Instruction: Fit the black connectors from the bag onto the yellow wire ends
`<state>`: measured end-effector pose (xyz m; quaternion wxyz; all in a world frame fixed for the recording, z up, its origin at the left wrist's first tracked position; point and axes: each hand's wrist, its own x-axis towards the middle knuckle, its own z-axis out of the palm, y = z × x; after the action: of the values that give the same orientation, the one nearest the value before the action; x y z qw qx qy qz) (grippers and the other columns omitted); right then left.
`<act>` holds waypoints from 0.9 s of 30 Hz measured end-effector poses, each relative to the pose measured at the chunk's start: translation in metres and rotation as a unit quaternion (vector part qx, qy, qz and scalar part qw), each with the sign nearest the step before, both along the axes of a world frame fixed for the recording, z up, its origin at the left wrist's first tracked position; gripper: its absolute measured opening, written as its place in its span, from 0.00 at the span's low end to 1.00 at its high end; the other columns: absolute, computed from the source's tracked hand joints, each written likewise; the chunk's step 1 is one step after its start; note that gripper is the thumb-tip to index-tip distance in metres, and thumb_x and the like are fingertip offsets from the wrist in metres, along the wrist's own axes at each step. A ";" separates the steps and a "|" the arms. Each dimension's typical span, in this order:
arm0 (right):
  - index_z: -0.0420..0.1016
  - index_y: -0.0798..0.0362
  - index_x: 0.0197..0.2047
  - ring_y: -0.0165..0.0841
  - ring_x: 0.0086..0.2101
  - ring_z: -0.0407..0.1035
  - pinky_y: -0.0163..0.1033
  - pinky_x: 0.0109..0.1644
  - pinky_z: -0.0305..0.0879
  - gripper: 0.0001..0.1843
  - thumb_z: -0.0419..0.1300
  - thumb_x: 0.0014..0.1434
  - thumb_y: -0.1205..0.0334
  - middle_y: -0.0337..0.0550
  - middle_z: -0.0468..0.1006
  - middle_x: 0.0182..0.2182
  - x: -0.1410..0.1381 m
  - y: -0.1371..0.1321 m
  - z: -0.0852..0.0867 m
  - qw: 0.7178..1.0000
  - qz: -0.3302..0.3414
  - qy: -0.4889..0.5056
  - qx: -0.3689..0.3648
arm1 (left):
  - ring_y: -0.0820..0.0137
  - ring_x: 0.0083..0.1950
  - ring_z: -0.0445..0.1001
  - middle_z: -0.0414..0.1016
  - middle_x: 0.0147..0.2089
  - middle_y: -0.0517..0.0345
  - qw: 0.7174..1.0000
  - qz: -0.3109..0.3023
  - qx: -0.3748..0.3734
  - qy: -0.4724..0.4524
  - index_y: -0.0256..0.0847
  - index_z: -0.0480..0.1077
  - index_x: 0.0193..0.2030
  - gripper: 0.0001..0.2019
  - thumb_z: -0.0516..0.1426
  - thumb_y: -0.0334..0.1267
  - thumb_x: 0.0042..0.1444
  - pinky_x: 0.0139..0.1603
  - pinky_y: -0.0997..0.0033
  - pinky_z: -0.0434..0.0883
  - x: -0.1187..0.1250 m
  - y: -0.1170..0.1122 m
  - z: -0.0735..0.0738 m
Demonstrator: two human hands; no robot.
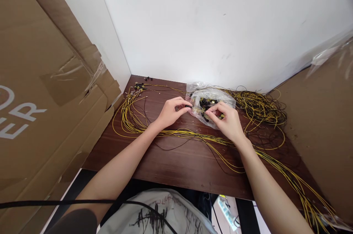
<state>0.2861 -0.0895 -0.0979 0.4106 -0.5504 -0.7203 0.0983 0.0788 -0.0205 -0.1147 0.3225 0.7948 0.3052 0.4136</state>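
Observation:
My left hand is closed in a pinch on a small black connector at its fingertips. A short stretch of yellow wire runs from there toward my right hand, whose thumb and forefinger are pinched on it; the exact spot they grip is too small to make out. Just behind both hands lies a clear plastic bag, open, with several black and yellowish connectors in it. A long bundle of yellow and black wires crosses the brown table beneath my forearms.
A tangled wire heap lies at the back right. Several connectors and small scraps sit at the back left. Cardboard stands along the left, another cardboard sheet on the right, and a white wall behind. A power strip is below the table.

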 end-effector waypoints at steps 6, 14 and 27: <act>0.72 0.53 0.26 0.30 0.25 0.62 0.36 0.30 0.60 0.08 0.59 0.55 0.60 0.39 0.69 0.24 0.001 0.000 0.002 0.999 -0.018 0.031 -0.001 | 0.73 0.33 0.68 0.72 0.33 0.56 1.000 0.012 -0.004 -0.020 0.39 0.76 0.37 0.07 0.58 0.35 0.53 0.33 0.74 0.64 0.001 0.000 -0.002; 0.73 0.54 0.27 0.29 0.25 0.61 0.36 0.30 0.58 0.10 0.61 0.54 0.57 0.38 0.70 0.23 0.011 0.001 0.002 0.993 -0.041 0.104 -0.021 | 0.73 0.35 0.69 0.70 0.35 0.55 0.999 0.031 -0.007 -0.041 0.39 0.76 0.37 0.07 0.58 0.35 0.53 0.34 0.74 0.67 0.001 0.001 -0.003; 0.76 0.47 0.39 0.43 0.50 0.63 0.55 0.54 0.59 0.08 0.58 0.56 0.60 0.48 0.70 0.48 0.008 -0.001 0.004 0.982 -0.116 0.006 0.152 | 0.74 0.30 0.64 0.68 0.33 0.57 0.996 0.035 0.075 -0.014 0.39 0.75 0.38 0.07 0.56 0.32 0.54 0.32 0.74 0.63 0.005 -0.006 -0.006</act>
<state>0.2944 -0.0907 -0.0944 0.5021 -0.5610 -0.6556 -0.0577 0.0839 -0.0260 -0.1206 0.2517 0.7997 0.2966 0.4574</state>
